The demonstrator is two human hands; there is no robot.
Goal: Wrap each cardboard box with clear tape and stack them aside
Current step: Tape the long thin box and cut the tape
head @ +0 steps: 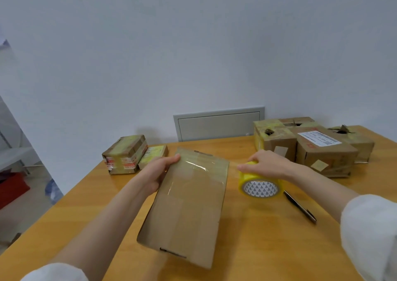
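A long flat cardboard box (189, 205) lies in the middle of the wooden table (268, 248), with a strip of clear tape across its far end. My left hand (159, 171) grips the box's far left edge, thumb on top. Just right of the box, my right hand (266, 162) holds a yellowish roll of clear tape (260, 184) from above. A short stretch of tape runs from the roll to the box's right edge.
Two small taped boxes (125, 155) sit at the far left of the table. Several larger boxes (322, 149) stand at the far right. A pen (300, 207) lies right of the tape roll. A white wall with a grey panel (219, 125) is behind.
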